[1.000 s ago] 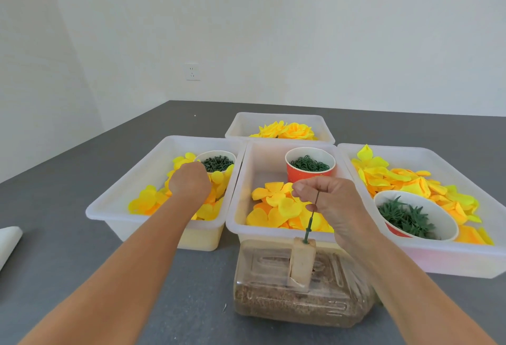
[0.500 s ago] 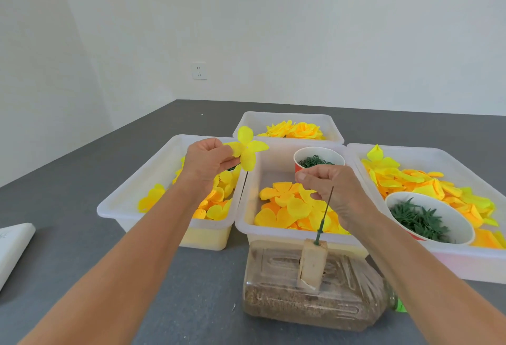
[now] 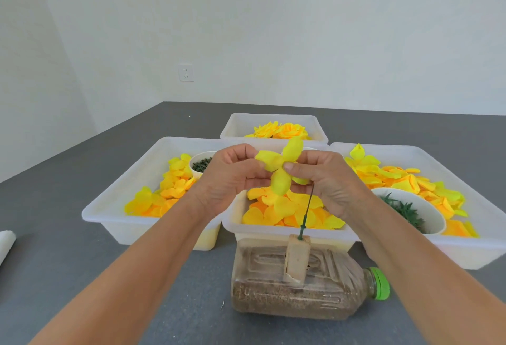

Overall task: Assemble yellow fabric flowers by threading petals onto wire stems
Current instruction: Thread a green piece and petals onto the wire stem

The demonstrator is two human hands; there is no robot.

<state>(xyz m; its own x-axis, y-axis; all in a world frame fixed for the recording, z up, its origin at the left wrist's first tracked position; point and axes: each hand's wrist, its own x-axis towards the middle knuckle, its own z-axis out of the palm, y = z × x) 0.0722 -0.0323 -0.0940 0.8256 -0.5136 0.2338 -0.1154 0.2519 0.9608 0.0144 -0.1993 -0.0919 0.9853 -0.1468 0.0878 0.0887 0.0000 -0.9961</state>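
Note:
A yellow four-lobed fabric petal piece (image 3: 280, 165) is pinched between my left hand (image 3: 231, 177) and my right hand (image 3: 325, 180), above the middle bin. A thin green wire stem (image 3: 307, 212) rises from a wooden block (image 3: 297, 258) up to my right hand; its top end is hidden behind my fingers and the petal. The block sits on a clear plastic bottle (image 3: 298, 287) lying on its side, with brown filling and a green cap.
Several white bins stand on the grey table: the left bin (image 3: 120, 208) with petals and a cup of green parts, the middle bin (image 3: 287, 231) with petals, the right bin (image 3: 465, 246) with petals and a bowl of green leaves (image 3: 405, 212), the far bin (image 3: 273, 128) with finished flowers.
My left hand lifted a petal piece out of the left bin and brought it right to meet my right hand over the wire stem. Both hands now hold it.

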